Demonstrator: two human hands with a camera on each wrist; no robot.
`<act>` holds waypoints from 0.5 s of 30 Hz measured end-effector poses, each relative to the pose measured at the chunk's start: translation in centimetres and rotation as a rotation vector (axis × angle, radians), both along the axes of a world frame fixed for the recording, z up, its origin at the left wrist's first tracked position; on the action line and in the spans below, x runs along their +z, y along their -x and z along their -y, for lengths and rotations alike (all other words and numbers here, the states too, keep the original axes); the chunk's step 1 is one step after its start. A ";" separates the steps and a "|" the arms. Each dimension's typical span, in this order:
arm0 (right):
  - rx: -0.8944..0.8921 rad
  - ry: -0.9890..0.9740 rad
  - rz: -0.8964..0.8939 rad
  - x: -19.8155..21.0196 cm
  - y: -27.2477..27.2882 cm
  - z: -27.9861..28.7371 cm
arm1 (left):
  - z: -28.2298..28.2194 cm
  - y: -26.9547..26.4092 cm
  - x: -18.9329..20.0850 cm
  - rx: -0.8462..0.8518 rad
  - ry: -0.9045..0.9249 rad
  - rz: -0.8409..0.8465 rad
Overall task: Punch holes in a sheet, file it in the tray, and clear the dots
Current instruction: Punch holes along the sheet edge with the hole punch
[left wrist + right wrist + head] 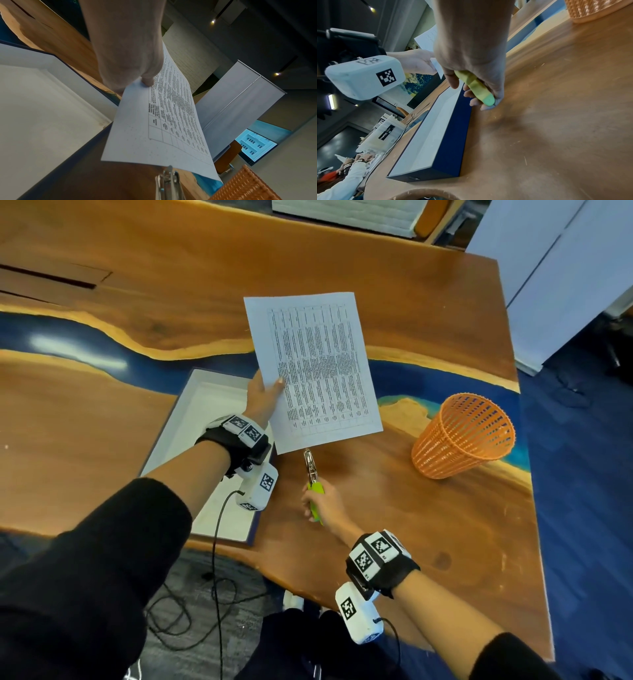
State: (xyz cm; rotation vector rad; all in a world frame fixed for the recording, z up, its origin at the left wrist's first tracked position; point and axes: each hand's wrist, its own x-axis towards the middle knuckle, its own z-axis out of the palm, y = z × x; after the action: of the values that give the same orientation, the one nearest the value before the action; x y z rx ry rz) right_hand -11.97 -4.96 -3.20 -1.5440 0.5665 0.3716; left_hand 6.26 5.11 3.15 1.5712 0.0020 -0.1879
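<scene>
The left hand (263, 395) pinches the white printed paper sheet (313, 368) at its left edge, holding it above the wooden table (445, 508). At six o'clock of the sheet, the right hand (325, 505) grips the green-handled metal hole punch (312, 474), its nose just at the sheet's near edge. Punching appears about to begin: the edge must slide between the jaws. The white, blue-sided tray (191, 419) waits at nine o'clock, the orange slatted plastic basket (462, 436) at three.

Wooden table (428, 313) with blue resin river, white tray (191, 419) and orange mesh basket (462, 436) resting on it
</scene>
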 end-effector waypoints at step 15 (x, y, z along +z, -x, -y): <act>0.022 0.061 0.021 0.1 0.6 0.7 | 2.4 2.0 -1.6 -0.054 0.054 -0.021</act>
State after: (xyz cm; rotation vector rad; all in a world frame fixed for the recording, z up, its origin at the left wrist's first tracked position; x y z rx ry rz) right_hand -12.60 -5.68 -3.11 -1.6120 0.5492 0.3567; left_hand 4.25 2.72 1.56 1.5166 -0.0292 -0.2448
